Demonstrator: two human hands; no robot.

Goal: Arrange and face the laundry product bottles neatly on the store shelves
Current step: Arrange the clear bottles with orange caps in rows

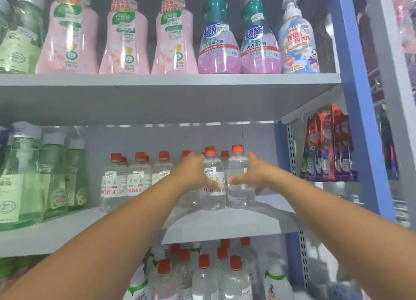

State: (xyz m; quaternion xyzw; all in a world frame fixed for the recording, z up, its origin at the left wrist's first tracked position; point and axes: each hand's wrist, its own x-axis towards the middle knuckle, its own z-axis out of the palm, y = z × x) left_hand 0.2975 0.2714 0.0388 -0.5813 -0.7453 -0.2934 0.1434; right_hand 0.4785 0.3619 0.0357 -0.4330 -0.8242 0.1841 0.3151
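A row of clear bottles with orange caps (113, 180) stands on the middle shelf (225, 221). My left hand (193, 176) grips one clear bottle (212, 180) whose label faces me. My right hand (254, 176) grips the neighbouring clear bottle (238, 176) at the row's right end; no label shows on it. Both bottles stand upright, side by side near the shelf's front.
Pink bottles (125, 41), teal-topped bottles (218, 38) and a pump bottle (298, 43) line the top shelf. Green bottles (22, 178) stand at the middle shelf's left. More orange-capped bottles (203, 277) fill the shelf below. Red and purple packets (326, 149) hang by the blue upright (358, 119).
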